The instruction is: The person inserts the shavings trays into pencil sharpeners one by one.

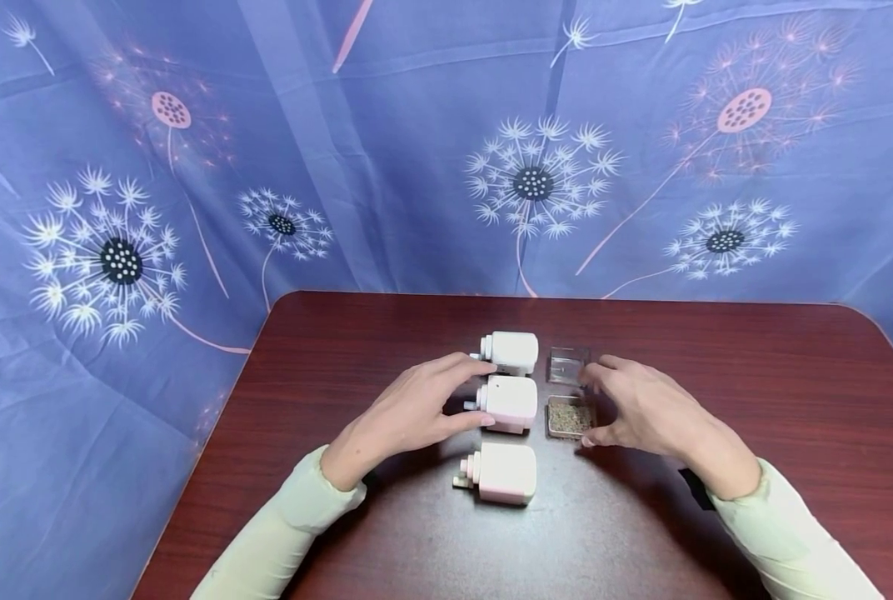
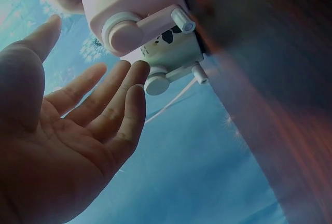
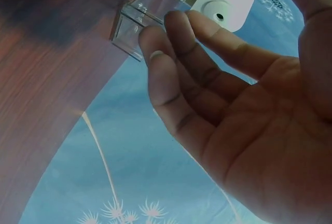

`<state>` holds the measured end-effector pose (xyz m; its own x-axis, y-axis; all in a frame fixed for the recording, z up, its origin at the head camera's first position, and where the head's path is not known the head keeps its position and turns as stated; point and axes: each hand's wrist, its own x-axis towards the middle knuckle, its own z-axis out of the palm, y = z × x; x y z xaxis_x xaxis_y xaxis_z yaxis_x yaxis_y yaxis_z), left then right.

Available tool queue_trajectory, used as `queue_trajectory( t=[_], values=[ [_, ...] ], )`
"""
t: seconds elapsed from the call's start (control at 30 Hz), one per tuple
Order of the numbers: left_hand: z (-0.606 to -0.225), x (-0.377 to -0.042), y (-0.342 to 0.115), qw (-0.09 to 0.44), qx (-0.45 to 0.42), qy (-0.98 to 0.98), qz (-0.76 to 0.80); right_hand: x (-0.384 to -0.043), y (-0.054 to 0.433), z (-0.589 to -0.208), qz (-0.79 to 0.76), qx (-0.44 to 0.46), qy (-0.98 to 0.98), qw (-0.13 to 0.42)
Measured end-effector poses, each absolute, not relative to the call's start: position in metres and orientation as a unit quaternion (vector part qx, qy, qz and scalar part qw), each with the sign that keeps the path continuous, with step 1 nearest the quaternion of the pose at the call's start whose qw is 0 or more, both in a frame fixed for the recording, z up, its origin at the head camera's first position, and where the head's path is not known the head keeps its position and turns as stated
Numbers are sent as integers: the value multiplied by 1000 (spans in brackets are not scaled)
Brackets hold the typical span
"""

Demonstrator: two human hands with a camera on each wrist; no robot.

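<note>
Three white-and-pink hand-crank pencil sharpeners stand in a column: a far one (image 1: 515,352), a middle one (image 1: 511,402) and a near one (image 1: 507,472). Their cranks point left. My left hand (image 1: 416,404) reaches in beside the middle sharpener, thumb and fingers spread at its crank side. To the right lie two see-through plastic trays: a far one (image 1: 566,367) and a near one (image 1: 570,419) filled with brownish shavings. Around their right side is my right hand (image 1: 645,408), thumb by the near tray's corner and loosely bent fingertips at the far tray.
The dark red wooden table (image 1: 754,367) has rounded far corners. Behind it and along the left hangs a blue cloth (image 1: 416,167) printed with dandelions. A black strap (image 1: 695,487) shows under the right wrist.
</note>
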<state>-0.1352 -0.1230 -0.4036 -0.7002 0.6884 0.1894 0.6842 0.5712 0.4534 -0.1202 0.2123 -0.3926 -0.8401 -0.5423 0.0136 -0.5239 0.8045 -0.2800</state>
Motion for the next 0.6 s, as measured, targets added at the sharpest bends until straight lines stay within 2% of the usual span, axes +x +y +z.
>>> queue_trajectory(
  t=[0.23, 0.47, 0.6],
  values=[
    [-408, -136, -117, 30, 378, 895, 237, -123, 211, -399, -127, -279, 950, 64],
    [-413, -139, -112, 28, 384, 894, 231, -122, 208, -402, -141, -266, 947, 113],
    [-415, -140, -112, 32, 387, 892, 232, -123, 206, -403, -144, -268, 946, 114]
  ],
)
